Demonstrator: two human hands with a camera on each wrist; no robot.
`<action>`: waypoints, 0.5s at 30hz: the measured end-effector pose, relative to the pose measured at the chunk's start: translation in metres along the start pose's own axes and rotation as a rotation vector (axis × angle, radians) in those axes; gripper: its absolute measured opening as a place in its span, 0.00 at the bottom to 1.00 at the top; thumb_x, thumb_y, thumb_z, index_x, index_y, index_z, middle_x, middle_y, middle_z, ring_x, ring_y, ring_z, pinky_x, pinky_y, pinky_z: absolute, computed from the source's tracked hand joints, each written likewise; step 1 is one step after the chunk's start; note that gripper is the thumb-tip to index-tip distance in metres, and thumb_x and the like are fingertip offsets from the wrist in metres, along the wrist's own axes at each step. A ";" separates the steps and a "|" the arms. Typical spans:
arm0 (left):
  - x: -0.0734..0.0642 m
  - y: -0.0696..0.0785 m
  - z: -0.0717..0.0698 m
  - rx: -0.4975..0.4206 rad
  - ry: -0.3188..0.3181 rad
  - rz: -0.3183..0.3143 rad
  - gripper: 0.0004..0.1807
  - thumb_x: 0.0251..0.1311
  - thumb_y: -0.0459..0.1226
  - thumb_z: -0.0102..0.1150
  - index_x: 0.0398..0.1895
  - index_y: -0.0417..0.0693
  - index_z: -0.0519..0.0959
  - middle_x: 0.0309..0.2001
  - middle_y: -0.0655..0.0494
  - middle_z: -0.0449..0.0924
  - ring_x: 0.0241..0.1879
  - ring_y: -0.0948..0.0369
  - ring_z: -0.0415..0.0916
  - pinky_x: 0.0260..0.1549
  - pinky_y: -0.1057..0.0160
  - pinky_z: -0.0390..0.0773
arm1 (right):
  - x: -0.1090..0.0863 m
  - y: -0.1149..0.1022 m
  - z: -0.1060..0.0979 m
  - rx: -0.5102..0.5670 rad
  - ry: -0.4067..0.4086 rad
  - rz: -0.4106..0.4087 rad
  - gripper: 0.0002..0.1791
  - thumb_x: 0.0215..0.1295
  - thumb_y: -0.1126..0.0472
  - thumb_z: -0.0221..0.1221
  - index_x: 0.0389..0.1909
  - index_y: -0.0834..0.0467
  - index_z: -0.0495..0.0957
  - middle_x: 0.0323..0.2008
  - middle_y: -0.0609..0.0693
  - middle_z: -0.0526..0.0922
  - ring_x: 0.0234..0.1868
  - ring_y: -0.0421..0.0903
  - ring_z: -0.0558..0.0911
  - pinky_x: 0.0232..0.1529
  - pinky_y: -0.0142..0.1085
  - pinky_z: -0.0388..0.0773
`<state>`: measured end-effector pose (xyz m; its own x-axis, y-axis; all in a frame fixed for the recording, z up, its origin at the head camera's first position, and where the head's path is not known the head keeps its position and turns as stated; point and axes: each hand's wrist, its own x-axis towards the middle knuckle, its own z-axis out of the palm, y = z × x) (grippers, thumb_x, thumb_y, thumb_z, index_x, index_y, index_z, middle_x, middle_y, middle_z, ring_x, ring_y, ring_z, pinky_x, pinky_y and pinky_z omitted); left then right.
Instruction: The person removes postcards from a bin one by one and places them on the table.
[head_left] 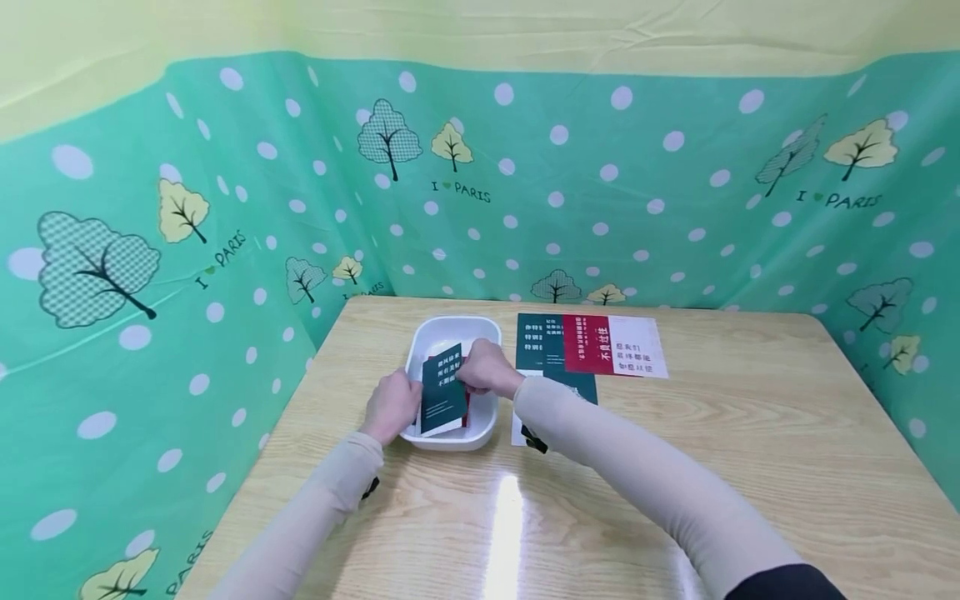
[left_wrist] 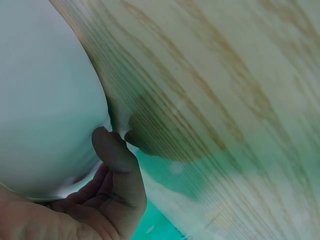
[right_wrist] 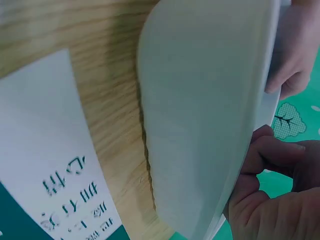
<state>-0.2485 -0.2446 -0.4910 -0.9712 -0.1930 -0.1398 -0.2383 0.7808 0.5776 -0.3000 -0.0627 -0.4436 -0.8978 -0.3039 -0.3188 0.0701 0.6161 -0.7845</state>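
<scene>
A white plastic basin [head_left: 456, 326] stands at the table's left part, with dark green [head_left: 442, 393], white and red printed cards in it. The green card lies on top, tilted. My left hand [head_left: 393, 406] grips the basin's left rim; in the left wrist view its thumb [left_wrist: 114, 150] presses the outer wall. My right hand [head_left: 489, 367] reaches over the right rim and pinches the green card's right edge with curled fingers. In the right wrist view the basin wall [right_wrist: 200, 100] hides the cards from sight, and the curled fingers [right_wrist: 270, 152] show just past the rim.
Right of the basin, dark green cards [head_left: 530, 342], a red card [head_left: 581, 354] and a white card [head_left: 637, 346] lie overlapping on the wooden table [head_left: 720, 400]. Another white card [right_wrist: 50, 130] sits near the basin's base. A green patterned cloth [head_left: 645, 167] encloses the back and sides.
</scene>
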 end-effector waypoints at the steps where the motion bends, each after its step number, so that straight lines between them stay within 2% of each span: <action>1: 0.000 0.000 0.000 0.005 0.004 0.002 0.19 0.78 0.37 0.46 0.57 0.28 0.75 0.50 0.33 0.83 0.41 0.49 0.86 0.36 0.53 0.89 | 0.000 0.000 0.000 -0.019 0.004 -0.007 0.03 0.66 0.72 0.63 0.31 0.66 0.83 0.26 0.62 0.87 0.19 0.46 0.81 0.18 0.30 0.76; 7: 0.000 0.001 -0.001 0.033 0.017 0.013 0.18 0.78 0.37 0.46 0.53 0.28 0.76 0.47 0.34 0.84 0.39 0.49 0.86 0.36 0.52 0.89 | -0.001 0.000 0.000 -0.061 0.024 -0.013 0.04 0.68 0.70 0.65 0.32 0.65 0.84 0.25 0.59 0.87 0.24 0.50 0.86 0.17 0.29 0.76; 15: -0.001 0.002 -0.001 0.036 0.008 -0.003 0.17 0.79 0.37 0.46 0.52 0.30 0.76 0.43 0.37 0.84 0.35 0.51 0.85 0.30 0.58 0.87 | -0.004 -0.001 -0.003 -0.028 0.031 -0.002 0.05 0.69 0.69 0.65 0.32 0.66 0.85 0.25 0.58 0.87 0.22 0.46 0.82 0.19 0.29 0.76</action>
<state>-0.2482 -0.2436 -0.4894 -0.9706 -0.1997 -0.1345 -0.2408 0.8009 0.5482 -0.2981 -0.0600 -0.4396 -0.9109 -0.2832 -0.3000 0.0560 0.6357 -0.7699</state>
